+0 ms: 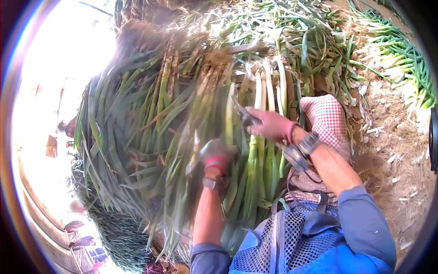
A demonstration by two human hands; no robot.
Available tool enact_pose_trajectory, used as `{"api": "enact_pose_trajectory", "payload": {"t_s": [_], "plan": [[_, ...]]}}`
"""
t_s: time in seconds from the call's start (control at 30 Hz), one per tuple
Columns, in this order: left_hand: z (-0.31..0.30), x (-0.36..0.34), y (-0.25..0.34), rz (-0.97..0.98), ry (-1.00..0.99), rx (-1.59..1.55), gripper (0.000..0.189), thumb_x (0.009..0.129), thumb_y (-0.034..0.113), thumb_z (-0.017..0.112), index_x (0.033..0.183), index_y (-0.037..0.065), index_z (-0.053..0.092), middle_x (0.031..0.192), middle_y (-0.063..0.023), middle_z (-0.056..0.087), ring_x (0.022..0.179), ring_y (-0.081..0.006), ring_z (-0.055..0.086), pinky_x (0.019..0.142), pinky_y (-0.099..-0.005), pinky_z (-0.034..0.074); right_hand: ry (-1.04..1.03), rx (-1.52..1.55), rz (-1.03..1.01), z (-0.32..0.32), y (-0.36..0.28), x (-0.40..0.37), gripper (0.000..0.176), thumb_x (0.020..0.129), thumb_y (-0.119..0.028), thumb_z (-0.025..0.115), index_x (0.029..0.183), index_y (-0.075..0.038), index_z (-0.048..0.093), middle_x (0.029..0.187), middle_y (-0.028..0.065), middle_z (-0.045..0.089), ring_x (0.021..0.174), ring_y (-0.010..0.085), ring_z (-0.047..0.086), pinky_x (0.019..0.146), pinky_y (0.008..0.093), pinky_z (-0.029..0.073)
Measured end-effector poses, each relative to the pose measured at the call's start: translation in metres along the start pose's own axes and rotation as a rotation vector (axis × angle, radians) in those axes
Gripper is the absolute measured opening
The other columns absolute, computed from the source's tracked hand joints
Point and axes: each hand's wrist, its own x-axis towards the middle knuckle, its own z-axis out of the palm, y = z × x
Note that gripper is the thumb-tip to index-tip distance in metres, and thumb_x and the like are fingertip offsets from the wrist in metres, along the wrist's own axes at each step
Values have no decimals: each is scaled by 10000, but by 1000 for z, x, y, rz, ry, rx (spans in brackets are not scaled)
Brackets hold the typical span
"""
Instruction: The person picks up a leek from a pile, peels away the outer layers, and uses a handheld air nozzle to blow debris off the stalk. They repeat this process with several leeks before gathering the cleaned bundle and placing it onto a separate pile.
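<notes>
Wearing a pink-cuffed glove, my right hand (273, 124) is closed around dark pruning shears (246, 116), whose blades point up and left beside a leek stalk. Their dark rear body (295, 157) shows below the hand, with a cable running down from it. My left hand (220, 153), in a grey glove with a red cuff, is smeared by motion among the green leaves; its fingers cannot be made out. Trimmed leeks (258, 137) with white ends lie side by side under and right of my right hand. Rooted leeks (207, 82) lie left of them, partly blurred.
A large heap of untrimmed leeks (107, 123) fills the left side. Cut leaves and scraps (292, 27) pile up at the back. Finished leeks (401, 59) lie in a row at far right, beyond ground strewn with root trimmings (392, 150). Checked cloth (326, 116) covers my leg.
</notes>
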Motion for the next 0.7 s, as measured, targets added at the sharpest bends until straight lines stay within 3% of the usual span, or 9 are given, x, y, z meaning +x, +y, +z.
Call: {"api": "enact_pose_trajectory", "payload": {"t_s": [0.1,0.13,0.17,0.23,0.3,0.43,0.57,0.6,0.7], "plan": [[-1,-9,-1,24,-44,-17,561,738,576,824,981,71,818,995,-187,801,946,-366,777,871,-453,597,-72,59,-135,24,17,-41,795,966,-324,693,1677,-170,371,1273,176,741,1059,276,730,1021,407,545],[-8,-24,8,102,-91,-77,544,740,568,821,962,71,816,984,-192,798,938,-363,777,864,-456,596,73,19,-336,42,43,-41,882,938,-401,703,1674,-72,346,1097,213,745,861,290,719,859,417,558],[-9,-34,15,179,-139,-136,528,742,560,818,943,72,813,972,-196,795,929,-360,777,858,-458,595,149,-42,-398,46,50,-47,880,937,-402,708,1678,-96,345,1072,235,747,897,314,731,880,418,561],[8,-47,25,247,-96,-14,527,740,568,815,950,85,814,922,-198,783,917,-362,775,855,-461,594,27,14,-59,13,6,-80,877,940,-401,708,1684,-124,338,1107,254,745,945,348,740,890,425,566],[1,-65,33,281,-112,-14,531,748,564,812,986,89,817,946,-203,784,912,-368,771,860,-459,594,311,-92,-221,22,26,-68,859,960,-401,703,1684,-122,333,983,212,745,853,335,733,832,435,566],[-24,-78,25,362,-200,-100,531,813,553,785,1090,102,826,985,-182,792,979,-348,768,899,-440,586,275,8,-39,13,14,-78,855,968,-378,704,1685,-110,323,993,222,744,859,324,736,843,426,568],[-8,-30,-15,303,117,-410,341,947,351,722,1143,81,794,1042,-170,791,1012,-334,763,920,-413,577,115,110,-319,39,5,-74,857,970,-368,703,1685,-102,312,992,225,745,871,318,740,852,422,567],[-6,-14,-27,316,269,-354,309,957,312,706,1140,78,790,1050,-174,788,1007,-341,760,915,-420,575,240,-9,-445,53,12,-64,858,973,-391,694,1686,-106,311,1065,240,748,869,333,739,877,429,564],[-44,-18,-32,254,498,-124,241,953,213,687,1114,64,788,1069,-192,777,1001,-376,748,901,-446,572,90,36,-114,36,-26,-60,850,970,-414,687,1669,-75,343,1228,274,725,987,373,743,955,426,553]]}}
